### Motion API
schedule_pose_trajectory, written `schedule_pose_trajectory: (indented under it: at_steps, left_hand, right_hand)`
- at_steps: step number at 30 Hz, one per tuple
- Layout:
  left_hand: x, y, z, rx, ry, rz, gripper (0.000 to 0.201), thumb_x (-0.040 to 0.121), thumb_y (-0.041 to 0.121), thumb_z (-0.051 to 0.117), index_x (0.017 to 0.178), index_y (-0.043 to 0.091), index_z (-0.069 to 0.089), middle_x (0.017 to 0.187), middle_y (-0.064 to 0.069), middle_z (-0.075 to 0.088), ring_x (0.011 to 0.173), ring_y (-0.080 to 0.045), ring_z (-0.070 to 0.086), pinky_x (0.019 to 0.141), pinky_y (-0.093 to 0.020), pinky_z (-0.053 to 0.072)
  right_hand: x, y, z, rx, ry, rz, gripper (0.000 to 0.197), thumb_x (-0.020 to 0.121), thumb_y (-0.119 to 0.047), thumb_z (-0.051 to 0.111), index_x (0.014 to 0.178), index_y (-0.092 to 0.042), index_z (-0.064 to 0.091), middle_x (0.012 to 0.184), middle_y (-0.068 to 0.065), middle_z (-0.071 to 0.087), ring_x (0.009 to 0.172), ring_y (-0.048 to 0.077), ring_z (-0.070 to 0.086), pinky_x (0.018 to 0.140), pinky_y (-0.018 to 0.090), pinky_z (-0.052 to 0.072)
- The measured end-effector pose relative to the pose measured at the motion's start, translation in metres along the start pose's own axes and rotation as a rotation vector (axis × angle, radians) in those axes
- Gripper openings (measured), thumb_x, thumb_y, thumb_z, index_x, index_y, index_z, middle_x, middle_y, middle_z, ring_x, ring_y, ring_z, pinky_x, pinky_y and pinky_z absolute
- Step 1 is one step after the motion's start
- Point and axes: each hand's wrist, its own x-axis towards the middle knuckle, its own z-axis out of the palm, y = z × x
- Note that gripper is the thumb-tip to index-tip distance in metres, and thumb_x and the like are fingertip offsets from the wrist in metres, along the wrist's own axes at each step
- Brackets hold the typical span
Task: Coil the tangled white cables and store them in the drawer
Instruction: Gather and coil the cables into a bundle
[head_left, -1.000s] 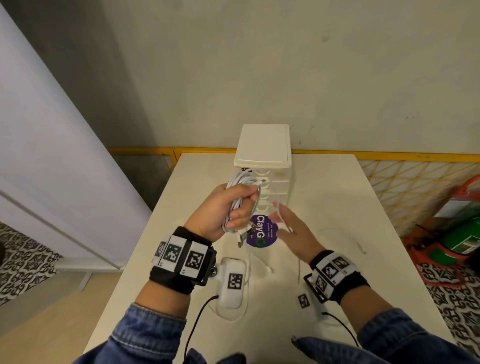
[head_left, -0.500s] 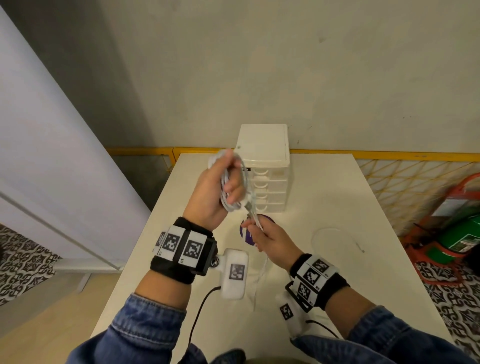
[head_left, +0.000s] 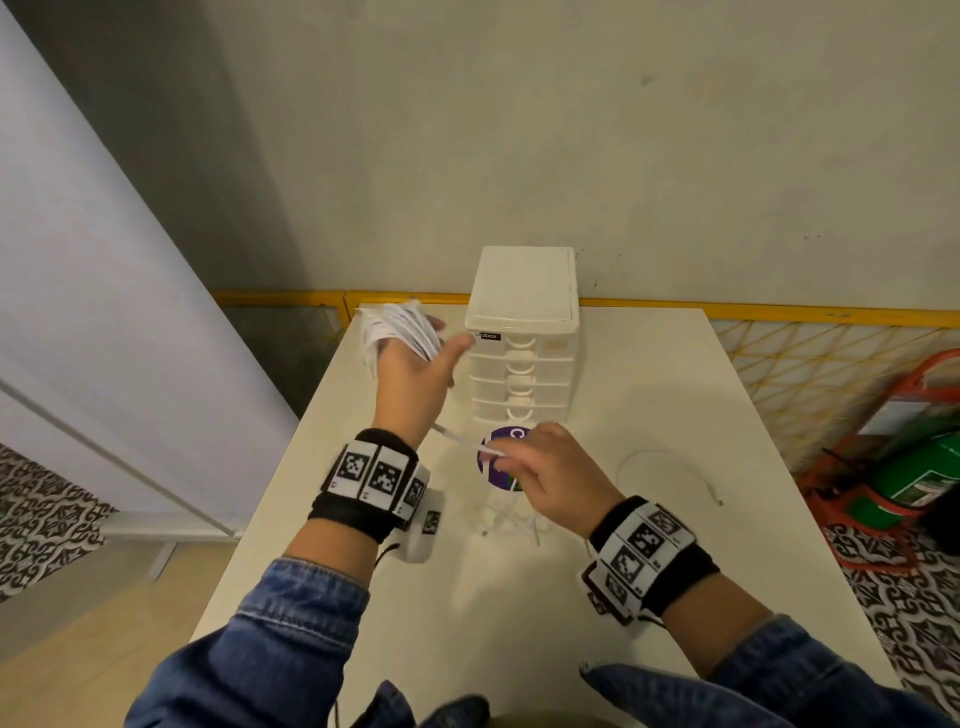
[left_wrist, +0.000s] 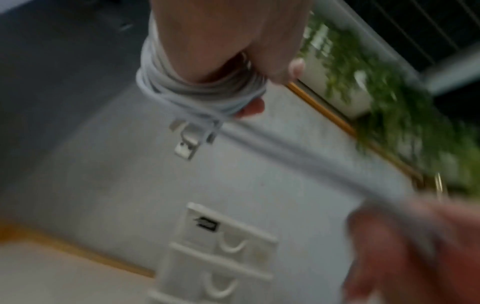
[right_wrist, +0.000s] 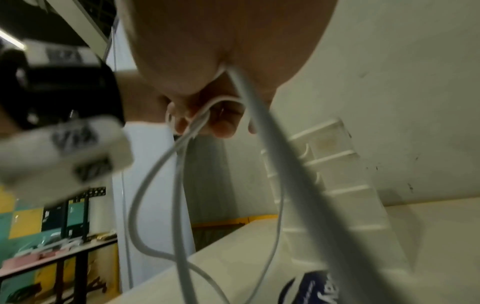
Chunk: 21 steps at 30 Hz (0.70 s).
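Observation:
My left hand (head_left: 410, 358) is raised left of the white drawer unit (head_left: 522, 332), with a coil of white cable (head_left: 397, 327) wound round its fingers. In the left wrist view the coil (left_wrist: 197, 90) wraps the fingers and a plug (left_wrist: 185, 151) dangles from it. A taut strand (head_left: 457, 439) runs from the coil down to my right hand (head_left: 524, 462), which pinches it above the table. In the right wrist view loose loops of cable (right_wrist: 161, 205) hang below the fingers. All drawers look closed.
A purple round sticker or lid (head_left: 501, 457) lies on the white table (head_left: 649, 395) in front of the drawers. Another thin white cable (head_left: 670, 465) curves on the table at right. A wall stands behind; a yellow railing (head_left: 779, 314) edges the table's far side.
My left hand has swung up and to the left with the coil, turning over. My right hand has moved a little right and keeps hold of the strand, which is now drawn taut.

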Motion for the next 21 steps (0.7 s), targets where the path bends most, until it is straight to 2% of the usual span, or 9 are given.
schedule_pose_trajectory:
  at_steps: [3,5,8,10,12,14,16,19,21]
  left_hand:
    - [-0.013,-0.010,0.005,0.270,-0.348,0.012,0.021,0.085,0.032,0.066,0.078,0.014,0.058,0.055,0.001,0.054,0.046,-0.012,0.052,0.051,-0.025,0.047]
    - [-0.020,-0.010,0.007,0.289,-0.503,-0.047,0.039,0.091,0.036,0.057,0.057,0.016,0.054,0.045,0.001,0.052,0.039,-0.014,0.049,0.046,-0.023,0.045]
    - [-0.027,-0.003,0.007,0.183,-0.750,-0.228,0.059,0.097,0.047,0.038,0.049,0.016,0.054,0.040,-0.006,0.050,0.034,-0.018,0.044,0.044,-0.022,0.042]
    - [-0.030,-0.002,0.006,0.084,-0.920,-0.305,0.054,0.094,0.048,0.045,0.053,0.016,0.057,0.040,-0.005,0.046,0.033,-0.017,0.040,0.042,-0.020,0.039]
    - [-0.031,-0.003,0.003,0.031,-0.989,-0.320,0.040,0.086,0.035,0.064,0.061,0.006,0.055,0.040,-0.006,0.044,0.034,-0.018,0.037,0.042,-0.020,0.037]
    - [-0.030,-0.005,0.000,-0.024,-0.885,-0.318,0.034,0.083,0.018,0.069,0.056,0.006,0.053,0.040,-0.003,0.045,0.034,-0.018,0.036,0.042,-0.022,0.036]
    - [-0.025,-0.004,-0.007,-0.147,-0.668,-0.351,0.032,0.086,0.012,0.064,0.057,0.011,0.052,0.041,0.001,0.044,0.033,-0.015,0.036,0.040,-0.022,0.036]
    - [-0.011,-0.005,-0.019,-0.251,-0.352,-0.377,0.025,0.090,0.017,0.059,0.067,0.012,0.048,0.047,-0.001,0.041,0.035,-0.015,0.035,0.040,-0.023,0.036]
    - [-0.004,-0.009,-0.027,-0.233,-0.224,-0.374,0.024,0.091,0.018,0.058,0.072,0.012,0.045,0.047,-0.002,0.040,0.035,-0.015,0.034,0.040,-0.023,0.035]
  right_hand:
    - [0.011,-0.001,-0.020,-0.007,0.068,-0.008,0.035,0.091,-0.033,0.035,0.098,-0.018,0.066,0.078,0.000,0.070,0.068,0.017,0.053,0.078,0.026,0.033]
    - [0.017,0.001,-0.030,0.003,0.090,-0.001,0.031,0.090,-0.037,0.040,0.091,-0.022,0.067,0.079,-0.005,0.071,0.069,0.012,0.053,0.079,0.028,0.034]
    - [0.022,0.011,-0.044,-0.065,0.124,0.034,0.027,0.082,-0.049,0.050,0.080,-0.028,0.067,0.071,-0.015,0.065,0.067,0.007,0.048,0.081,0.028,0.030]
    - [0.020,0.022,-0.051,-0.210,0.082,0.043,0.022,0.080,-0.048,0.057,0.077,-0.029,0.068,0.071,-0.014,0.066,0.073,0.010,0.050,0.086,0.031,0.027]
    - [0.014,0.034,-0.055,-0.273,0.034,0.079,0.019,0.079,-0.044,0.063,0.075,-0.027,0.069,0.073,-0.012,0.068,0.079,0.015,0.052,0.090,0.036,0.029]
    - [0.005,0.045,-0.054,-0.235,0.037,0.142,0.037,0.075,-0.057,0.058,0.067,-0.022,0.067,0.065,-0.010,0.063,0.074,0.014,0.049,0.085,0.032,0.029]
    - [-0.007,0.055,-0.052,-0.113,0.075,0.235,0.051,0.074,-0.063,0.049,0.060,-0.015,0.060,0.054,-0.005,0.054,0.063,0.015,0.045,0.073,0.025,0.029]
    - [-0.029,0.066,-0.048,0.130,0.185,0.448,0.042,0.083,-0.047,0.052,0.063,-0.011,0.054,0.050,-0.002,0.043,0.050,0.012,0.038,0.055,0.025,0.030]
    - [-0.039,0.072,-0.045,0.198,0.202,0.598,0.029,0.092,-0.031,0.049,0.070,-0.013,0.055,0.054,-0.001,0.043,0.051,0.011,0.037,0.054,0.031,0.030]
